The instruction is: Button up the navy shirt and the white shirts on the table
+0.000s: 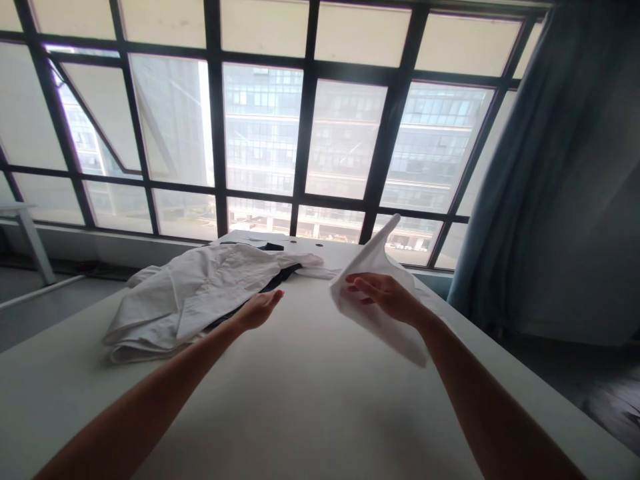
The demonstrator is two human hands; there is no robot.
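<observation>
My right hand (385, 295) is at a thin white cloth (373, 263), with thumb and fingers curled against it. The cloth stands up off the table in a bent, pointed shape, its lower edge slanting down to the right and slightly blurred. My left hand (260, 311) hovers over the table edge-on, thumb uppermost and fingers stretched forward, holding nothing. Just beyond and left of it lies a crumpled pile of white garments (185, 293). A dark fabric (250, 300) shows along the pile's right side, partly hidden by my left hand.
Both arms reach across a broad white table (300, 413). Dark cable holes (319, 245) dot its far end. Behind it rises a black-framed window wall (220, 133), one pane tilted out. A blue-grey curtain (520, 167) hangs at right; another white table (33, 240) stands at left.
</observation>
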